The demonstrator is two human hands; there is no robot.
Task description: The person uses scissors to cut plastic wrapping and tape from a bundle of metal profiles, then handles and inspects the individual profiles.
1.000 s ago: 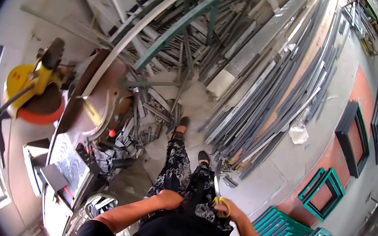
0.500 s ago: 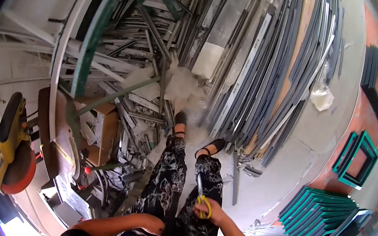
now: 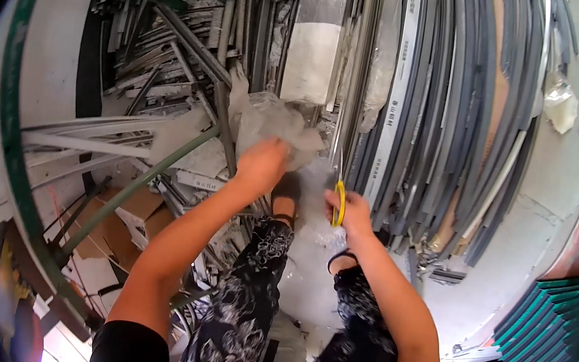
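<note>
1. Fingers [image 3: 332,199] of the right hand [image 3: 356,216] are curling round the yellow handles of the scissors [image 3: 339,204]; the blades are pointing away from the body, beside the long profiles [image 3: 423,126].
2. At the near edge of the crumpled plastic film [image 3: 275,121], the left hand [image 3: 262,166] is blurring, hiding whether its fingers are pinching anything.
3. That film is lying just beyond the shoe [image 3: 286,195].
4. It is probably feeling light, limp and slippery, a bunched fold likely offering better hold than a flat edge.
5. Scissors are presumably sitting stiff and light, their handle loops giving the safest grip.
</note>
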